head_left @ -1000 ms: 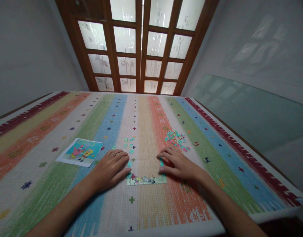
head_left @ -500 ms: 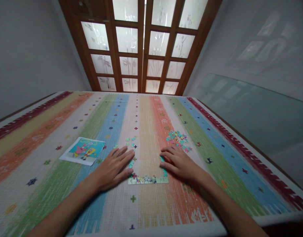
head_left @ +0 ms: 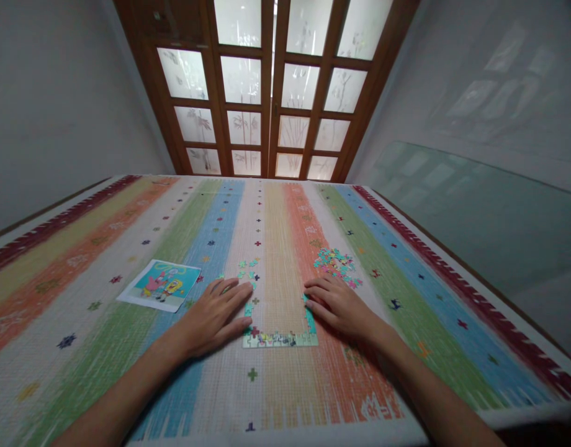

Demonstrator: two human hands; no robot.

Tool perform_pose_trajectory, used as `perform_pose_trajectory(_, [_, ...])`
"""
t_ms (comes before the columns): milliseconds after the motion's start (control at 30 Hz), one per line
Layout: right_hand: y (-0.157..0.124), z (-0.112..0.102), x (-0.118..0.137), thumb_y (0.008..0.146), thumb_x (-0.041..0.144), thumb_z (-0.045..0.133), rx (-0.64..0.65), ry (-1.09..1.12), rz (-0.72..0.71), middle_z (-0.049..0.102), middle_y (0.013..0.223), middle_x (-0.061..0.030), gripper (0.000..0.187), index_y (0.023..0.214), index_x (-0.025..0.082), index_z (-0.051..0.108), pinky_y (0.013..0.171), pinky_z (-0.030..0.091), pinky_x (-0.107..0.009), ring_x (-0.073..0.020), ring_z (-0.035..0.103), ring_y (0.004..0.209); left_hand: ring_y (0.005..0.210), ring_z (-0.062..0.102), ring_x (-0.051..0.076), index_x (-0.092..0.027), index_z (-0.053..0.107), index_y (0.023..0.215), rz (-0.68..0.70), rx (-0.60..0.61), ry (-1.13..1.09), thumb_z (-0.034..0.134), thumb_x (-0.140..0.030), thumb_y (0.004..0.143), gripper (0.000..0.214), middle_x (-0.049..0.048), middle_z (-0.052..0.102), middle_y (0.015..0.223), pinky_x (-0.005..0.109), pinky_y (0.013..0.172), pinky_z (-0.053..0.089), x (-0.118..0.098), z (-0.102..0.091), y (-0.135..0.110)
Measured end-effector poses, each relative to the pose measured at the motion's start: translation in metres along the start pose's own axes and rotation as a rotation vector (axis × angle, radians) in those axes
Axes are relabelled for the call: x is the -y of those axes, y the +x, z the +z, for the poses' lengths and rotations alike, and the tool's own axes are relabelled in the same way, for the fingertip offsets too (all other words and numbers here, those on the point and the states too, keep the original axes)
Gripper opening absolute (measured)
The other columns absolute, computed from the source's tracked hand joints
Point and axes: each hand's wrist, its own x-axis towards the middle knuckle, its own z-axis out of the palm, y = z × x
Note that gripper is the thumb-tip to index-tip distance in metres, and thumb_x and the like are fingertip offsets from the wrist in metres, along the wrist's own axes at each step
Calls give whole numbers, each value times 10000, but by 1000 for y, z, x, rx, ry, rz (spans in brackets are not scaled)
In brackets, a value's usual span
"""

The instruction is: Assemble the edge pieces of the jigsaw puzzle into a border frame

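Observation:
A partly joined jigsaw frame (head_left: pixel 280 339) lies on the striped cloth, with a bottom edge and short side strips. My left hand (head_left: pixel 215 313) rests flat, fingers spread, against the frame's left strip. My right hand (head_left: pixel 337 304) lies flat with fingers stretched out beside the right strip. Several loose pieces (head_left: pixel 247 269) lie just beyond my left fingertips. A pile of loose pieces (head_left: pixel 334 261) sits beyond my right hand.
A cartoon reference picture (head_left: pixel 161 285) lies to the left of my left hand. The striped tablecloth (head_left: pixel 127 347) covers the whole table. A wooden door with frosted panes (head_left: pixel 271 93) stands behind the far edge. A wall runs along the right side.
Both hands have slid a little forward along the frame's sides. The camera has tilted slightly, shifting the scene down.

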Motion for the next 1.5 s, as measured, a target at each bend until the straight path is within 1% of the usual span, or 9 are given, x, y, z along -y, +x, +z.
perform_pose_trajectory(200, [0,-1,-1,1039,241,539,-11,5,6,734,1175,-104,193,1104,189,714,988,485,-459,-262,640,1086,1323,503,313,-252,407,1523,-21,-25,-27,403,-494,1086,499,79,580,1477,506,1130,383,2,0,-1])
perform_pose_trajectory(433, [-1,-1,-1,1045,257,528,-3,3,4,735,1187,-105,213,1131,201,714,992,487,-473,-267,639,1094,1218,557,330,-205,510,1431,-205,-120,65,431,-434,1048,453,117,662,1314,507,1060,426,23,-17,-3])
perform_pose_trajectory(500, [-1,-1,-2,1044,252,518,-1,3,4,734,1191,-107,224,1136,204,717,994,487,-477,-267,639,1096,1197,566,348,-202,538,1394,-253,-151,103,442,-348,1000,430,127,673,1282,528,1029,440,33,-22,-6])
perform_pose_trajectory(600, [-1,0,-3,1041,238,500,0,9,-2,733,1198,-106,241,1138,205,719,992,487,-476,-263,635,1099,1160,581,357,-202,591,1328,-297,-139,150,487,-230,858,482,132,680,1261,526,976,457,47,-28,-12])
perform_pose_trajectory(700, [-1,0,-3,1044,229,484,5,10,-4,734,1189,-107,252,1137,198,717,986,490,-471,-259,633,1096,1100,597,344,-216,646,1234,-318,-107,201,522,-211,768,483,123,696,1184,495,911,468,60,-34,-19])
perform_pose_trajectory(867, [-1,-1,-3,1040,218,492,14,3,-4,731,1204,-106,241,1138,201,712,994,493,-473,-258,634,1095,1019,601,336,-219,706,1022,-295,-88,162,524,-214,737,338,112,693,1064,492,871,458,72,-40,-27])
perform_pose_trajectory(1133, [-2,1,-4,1035,213,506,14,8,2,727,1208,-105,233,1138,218,716,991,501,-484,-261,638,1104,928,613,278,-214,685,861,-241,9,-41,541,-218,722,201,72,664,979,450,868,474,60,-52,-25])
perform_pose_trajectory(1267, [-2,1,-4,1042,225,490,7,2,-6,729,1195,-113,245,1128,199,718,988,501,-487,-266,640,1098,923,617,282,-216,670,817,-234,67,-60,543,-255,719,165,67,659,952,458,881,475,50,-54,-22])
perform_pose_trajectory(1500, [-2,2,-5,1042,219,487,10,17,0,729,1203,-115,240,1114,186,713,987,500,-481,-270,636,1103,877,596,266,-216,593,775,-244,104,-77,519,-245,697,111,55,629,879,408,837,485,43,-51,-20])
